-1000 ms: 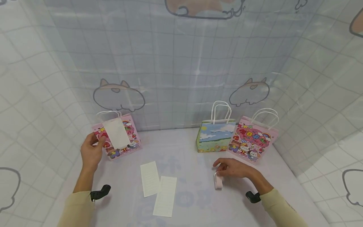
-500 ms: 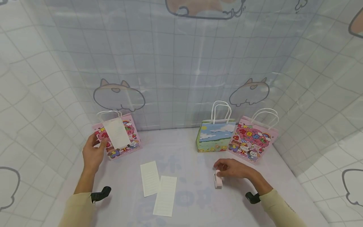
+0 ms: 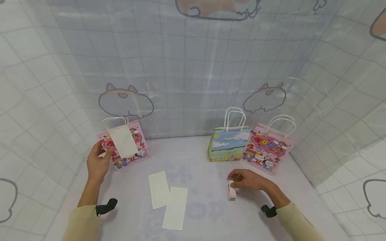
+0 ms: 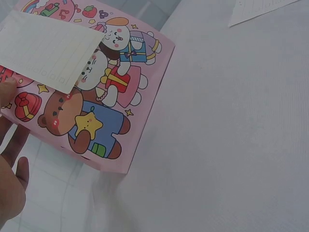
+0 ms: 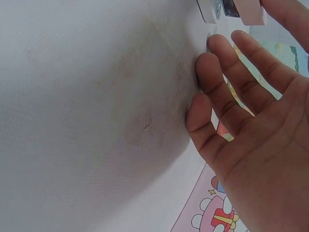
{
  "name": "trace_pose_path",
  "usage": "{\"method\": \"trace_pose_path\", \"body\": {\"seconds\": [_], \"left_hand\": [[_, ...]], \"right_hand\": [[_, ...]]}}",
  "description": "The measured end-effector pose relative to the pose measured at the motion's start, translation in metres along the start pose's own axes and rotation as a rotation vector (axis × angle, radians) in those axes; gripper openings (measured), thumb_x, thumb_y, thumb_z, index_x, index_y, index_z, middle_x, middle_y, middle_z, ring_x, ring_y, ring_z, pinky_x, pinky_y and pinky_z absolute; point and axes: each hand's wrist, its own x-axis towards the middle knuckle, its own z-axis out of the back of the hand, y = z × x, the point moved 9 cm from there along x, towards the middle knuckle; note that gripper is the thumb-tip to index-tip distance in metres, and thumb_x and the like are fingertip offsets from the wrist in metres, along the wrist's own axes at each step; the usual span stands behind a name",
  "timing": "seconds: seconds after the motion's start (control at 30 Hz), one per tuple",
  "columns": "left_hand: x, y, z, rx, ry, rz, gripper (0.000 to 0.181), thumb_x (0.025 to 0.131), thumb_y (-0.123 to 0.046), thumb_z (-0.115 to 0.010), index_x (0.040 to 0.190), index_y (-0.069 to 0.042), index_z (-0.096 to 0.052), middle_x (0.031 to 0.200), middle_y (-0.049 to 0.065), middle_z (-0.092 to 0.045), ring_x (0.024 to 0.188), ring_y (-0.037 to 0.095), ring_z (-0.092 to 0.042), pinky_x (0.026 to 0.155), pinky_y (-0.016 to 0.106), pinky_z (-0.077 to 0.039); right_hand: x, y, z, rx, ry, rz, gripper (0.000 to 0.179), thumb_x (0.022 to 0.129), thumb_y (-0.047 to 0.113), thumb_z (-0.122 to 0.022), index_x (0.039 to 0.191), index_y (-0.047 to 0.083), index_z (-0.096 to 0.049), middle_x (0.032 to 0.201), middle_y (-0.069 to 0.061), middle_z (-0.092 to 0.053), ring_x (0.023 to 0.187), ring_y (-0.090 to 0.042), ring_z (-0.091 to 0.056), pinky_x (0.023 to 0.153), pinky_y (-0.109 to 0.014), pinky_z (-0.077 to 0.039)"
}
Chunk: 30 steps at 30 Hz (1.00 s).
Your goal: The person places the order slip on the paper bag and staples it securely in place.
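Observation:
At the left, my left hand (image 3: pixel 98 164) pinches the side edge of a pink paper gift bag (image 3: pixel 144 145), thumb in front and fingers behind. A white lined paper slip (image 3: pixel 124 142) lies against the bag's front, below its white handle; the left wrist view shows the slip (image 4: pixel 48 53) over the printed animals. On the right, my right hand (image 3: pixel 248 179) rests on the table at a small pink stapler (image 3: pixel 232 194), its thumb touching the stapler's far end. In the right wrist view the other fingers (image 5: pixel 210 72) are loosely spread, apart from the stapler (image 5: pixel 248 12).
Two more lined slips (image 3: pixel 159 190) overlap on the white tabletop (image 3: pixel 205 180) between the hands. A blue-and-green landscape gift bag (image 3: pixel 230 145) and a second pink gift bag (image 3: pixel 266 150) stand at the back right, before the tiled-pattern wall covering (image 3: pixel 193 83).
The stapler has shifted very slightly away, and more of its far end shows by my right thumb. My left hand has barely moved on the bag's edge.

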Motion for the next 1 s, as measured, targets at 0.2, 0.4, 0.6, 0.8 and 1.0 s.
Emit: {"method": "trace_pose_path", "body": {"seconds": [0.2, 0.4, 0.6, 0.8, 1.0], "left_hand": [[-0.002, 0.001, 0.0, -0.005, 0.015, 0.019, 0.06, 0.1, -0.046, -0.058, 0.154, -0.031, -0.039, 0.152, 0.005, -0.05, 0.133, 0.028, -0.046, 0.107, 0.05, -0.035], [-0.003, 0.003, -0.001, 0.014, 0.022, 0.022, 0.061, 0.1, -0.047, -0.058, 0.155, -0.03, -0.038, 0.152, 0.005, -0.049, 0.133, 0.028, -0.046, 0.104, 0.046, -0.037], [-0.005, 0.005, -0.001, 0.032, 0.038, -0.006, 0.064, 0.1, -0.041, -0.06, 0.157, -0.025, -0.034, 0.15, 0.01, -0.051, 0.127, 0.029, -0.048, 0.09, 0.029, -0.039], [-0.01, 0.012, -0.006, 0.031, 0.133, 0.028, 0.084, 0.098, -0.046, -0.061, 0.162, -0.027, -0.011, 0.156, 0.015, -0.043, 0.131, 0.033, -0.045, 0.085, 0.022, -0.045], [-0.017, 0.023, -0.011, 0.054, 0.229, 0.09, 0.107, 0.093, -0.053, -0.065, 0.161, -0.016, 0.01, 0.161, 0.025, -0.028, 0.139, 0.044, -0.038, 0.103, 0.059, -0.043]], "right_hand": [[0.0, -0.001, 0.0, 0.003, -0.003, 0.001, 0.041, 0.093, 0.04, -0.071, 0.126, 0.017, -0.063, 0.107, 0.004, -0.064, 0.096, -0.02, -0.056, 0.081, -0.033, -0.05], [0.0, -0.002, -0.001, 0.013, -0.005, 0.006, 0.041, 0.093, 0.04, -0.071, 0.126, 0.017, -0.063, 0.108, 0.004, -0.065, 0.097, -0.02, -0.056, 0.081, -0.033, -0.05], [0.0, 0.0, 0.0, 0.0, -0.011, 0.024, 0.041, 0.093, 0.039, -0.07, 0.125, 0.015, -0.063, 0.108, 0.003, -0.065, 0.096, -0.019, -0.056, 0.081, -0.032, -0.049], [-0.004, 0.003, 0.004, -0.031, -0.076, 0.047, 0.039, 0.094, 0.04, -0.069, 0.125, 0.017, -0.064, 0.111, 0.006, -0.064, 0.098, -0.018, -0.056, 0.083, -0.03, -0.05], [-0.008, 0.014, 0.02, -0.067, -0.217, 0.129, 0.035, 0.099, 0.037, -0.064, 0.125, 0.013, -0.065, 0.119, -0.001, -0.066, 0.101, -0.017, -0.058, 0.083, -0.031, -0.05]]}}
